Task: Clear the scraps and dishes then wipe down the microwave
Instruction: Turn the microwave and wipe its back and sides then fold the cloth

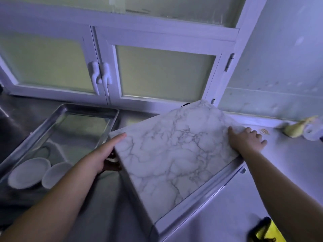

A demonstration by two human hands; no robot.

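Showing nearest, at 5 o'clock, was a yellow-and-black object, cut off by the frame. At 8 o'clock two white plates lay side by side in the steel sink.

In the centre sat the marble-patterned box, turned askew, its right part over the white counter. The left hand clasped the box's edge at 9 o'clock, thumb on top and fingers tucked beneath. The right hand held the corner at 3 o'clock, thumb on top and fingers bent over the edge.

Beyond the left hand, at 10 o'clock, a metal tray rested over the sink. A blurred yellowish object stood on the counter at 3 o'clock. Farthest, at 12 o'clock, were cupboard doors with frosted panes and paired white handles.
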